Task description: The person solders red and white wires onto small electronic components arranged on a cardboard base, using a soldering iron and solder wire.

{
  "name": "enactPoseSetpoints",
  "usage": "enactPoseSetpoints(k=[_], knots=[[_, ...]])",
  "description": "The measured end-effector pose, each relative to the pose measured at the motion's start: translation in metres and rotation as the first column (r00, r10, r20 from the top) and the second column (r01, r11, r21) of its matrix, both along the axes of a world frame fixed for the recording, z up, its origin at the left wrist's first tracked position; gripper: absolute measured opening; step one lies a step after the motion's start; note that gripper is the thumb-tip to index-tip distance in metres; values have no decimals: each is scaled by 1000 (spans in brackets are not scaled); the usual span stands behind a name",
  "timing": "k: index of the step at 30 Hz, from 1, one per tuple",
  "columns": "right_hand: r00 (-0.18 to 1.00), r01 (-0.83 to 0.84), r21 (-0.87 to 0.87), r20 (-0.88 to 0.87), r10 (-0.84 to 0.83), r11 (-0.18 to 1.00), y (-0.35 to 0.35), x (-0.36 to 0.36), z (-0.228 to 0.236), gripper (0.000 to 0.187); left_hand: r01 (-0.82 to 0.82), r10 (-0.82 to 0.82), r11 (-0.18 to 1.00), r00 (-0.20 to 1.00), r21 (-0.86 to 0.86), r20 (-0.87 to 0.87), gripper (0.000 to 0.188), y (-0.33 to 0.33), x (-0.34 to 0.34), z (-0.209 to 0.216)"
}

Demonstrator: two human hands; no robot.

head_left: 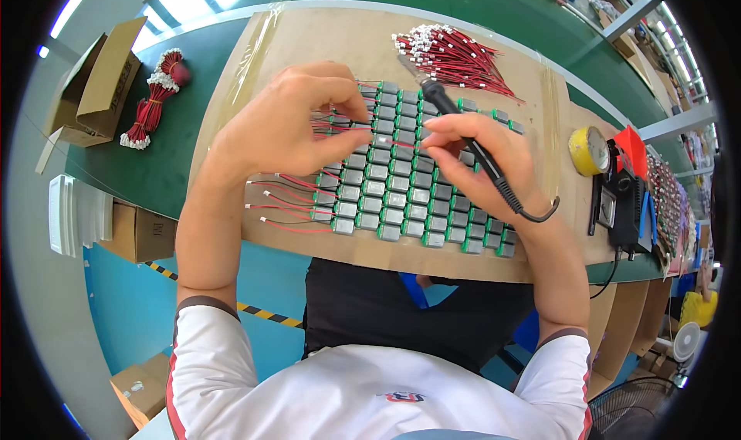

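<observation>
Rows of small grey battery packs with green circuit-board ends [374, 187] lie on a brown cardboard sheet [309, 243]. Red and black wire leads with white plugs [289, 195] stick out from the left-hand column. My left hand [282, 123] is over that column, its thumb and forefinger closing around a thin red wire [401, 143] that runs across the packs. In my right hand [502, 150] is a black-handled soldering iron [482, 158], its tip pointing up and away to the far left. My right thumb and forefinger come together near the wire's other end.
A loose pile of red leads [463, 62] lies at the sheet's far side. To the right are a yellow tape roll [589, 151] and a black soldering station [624, 208]. Tied lead bundles [153, 104] and an open carton [96, 85] stand on the left.
</observation>
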State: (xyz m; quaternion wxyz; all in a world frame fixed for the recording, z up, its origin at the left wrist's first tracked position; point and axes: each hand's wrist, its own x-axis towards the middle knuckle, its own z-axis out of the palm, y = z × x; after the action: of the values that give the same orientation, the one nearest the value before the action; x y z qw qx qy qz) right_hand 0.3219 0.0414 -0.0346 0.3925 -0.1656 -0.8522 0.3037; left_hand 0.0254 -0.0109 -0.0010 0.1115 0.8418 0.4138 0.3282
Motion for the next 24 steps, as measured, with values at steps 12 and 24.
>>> enactPoseSetpoints(k=[12,24], knots=[[992,-103,184,-59,115,977,-9,-18,-6,36,180,-164,905,984,-384,75,13,-6,17,-3],[997,67,-145,-40,-73,987,-5,0,1,34,51,-6,920,993,-389,115,11,-5,15,-1]])
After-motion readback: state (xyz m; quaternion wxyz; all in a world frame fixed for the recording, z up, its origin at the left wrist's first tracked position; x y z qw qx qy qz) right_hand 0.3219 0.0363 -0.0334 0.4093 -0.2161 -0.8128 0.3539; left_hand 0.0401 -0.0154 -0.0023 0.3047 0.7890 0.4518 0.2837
